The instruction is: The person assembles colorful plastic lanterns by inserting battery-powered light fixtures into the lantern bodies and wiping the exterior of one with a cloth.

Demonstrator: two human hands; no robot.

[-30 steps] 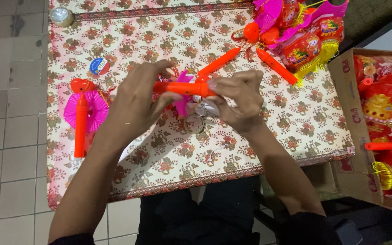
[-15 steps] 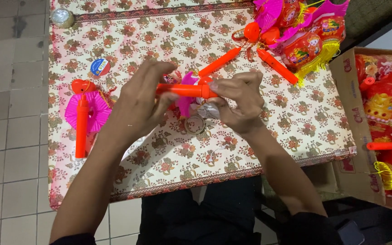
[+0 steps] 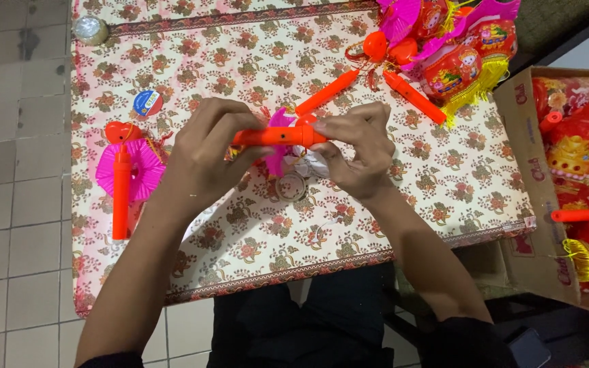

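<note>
Hands (image 3: 206, 153) and (image 3: 356, 153) grip an orange lantern handle (image 3: 277, 137) by its ends above mid-counter (image 3: 458, 184), fingers closed around it; one finished pink lantern (image 3: 131, 172) lies near the left edge, more wait unassembled.

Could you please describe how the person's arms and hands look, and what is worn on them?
Both forearms are bare. The left hand and right hand wear no gloves, and I see no rings or watch. Dark sleeves appear only near the upper arms, at the bottom edge.

Grey tiled floor (image 3: 15, 204), table in floral cloth (image 3: 240, 245), cardboard box (image 3: 533, 225)
</note>
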